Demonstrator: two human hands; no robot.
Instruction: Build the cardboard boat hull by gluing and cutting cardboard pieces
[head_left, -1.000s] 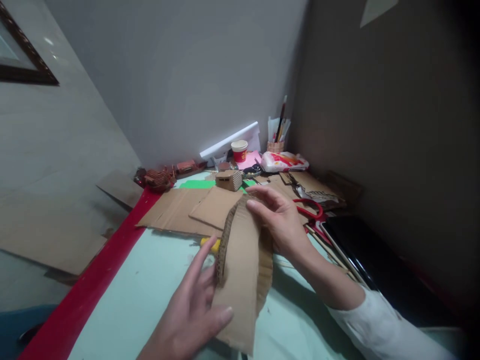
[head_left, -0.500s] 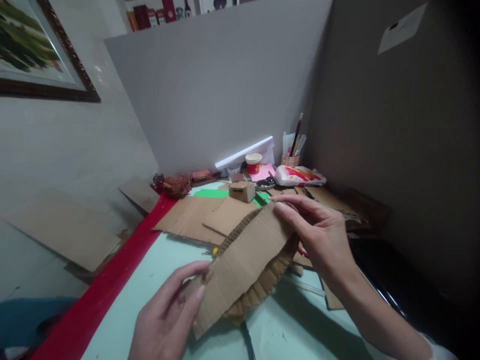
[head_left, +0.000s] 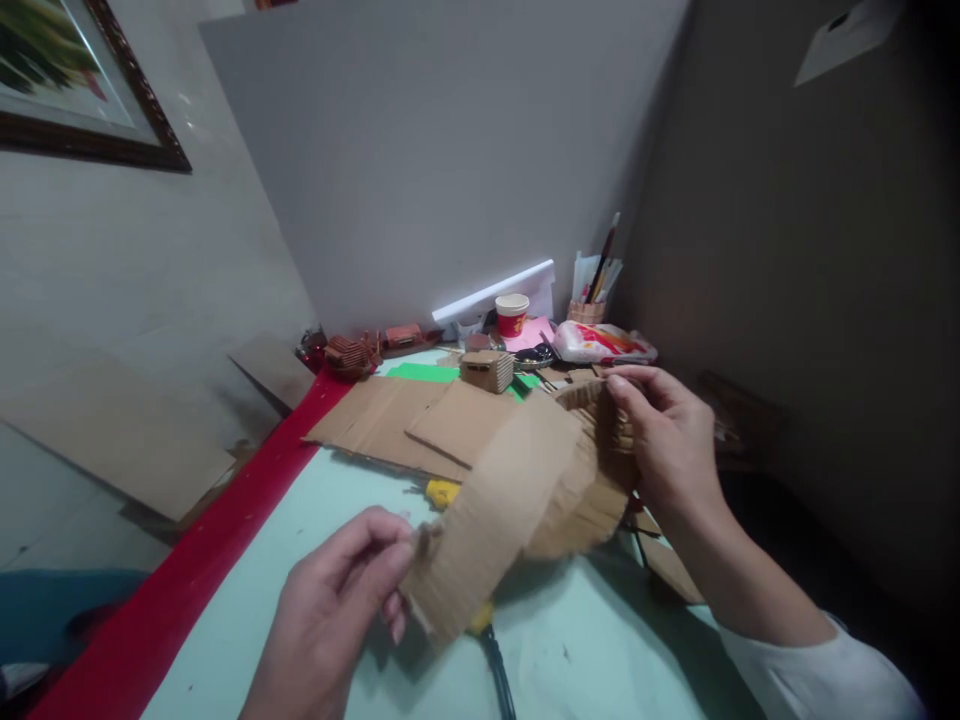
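Held up over the table is a brown cardboard strip (head_left: 502, 480), bent into a curve, with a ribbed, crinkled cardboard part (head_left: 581, 510) behind its right half. My left hand (head_left: 337, 590) pinches the strip's lower left end between thumb and fingers. At the upper right, my right hand (head_left: 667, 430) is closed on the rim of the cardboard. Whether the strip and the crinkled part are joined I cannot tell. Beneath the strip lies a yellow tool (head_left: 442, 492) with a dark cord (head_left: 496, 675), mostly hidden by the cardboard.
Flat cardboard sheets (head_left: 375, 420) lie behind my hands, with a small cardboard box (head_left: 486, 370) beyond them. Farther back stand a red-and-white paper cup (head_left: 512, 316), a pen holder (head_left: 587, 312) and a plastic packet (head_left: 600, 343). Grey panels (head_left: 450, 150) enclose the back and right.
My right hand has moved right and slightly up, and the cardboard has turned and bowed between my hands. More of the crinkled part and the yellow tool shows. The camera view has tilted down slightly.
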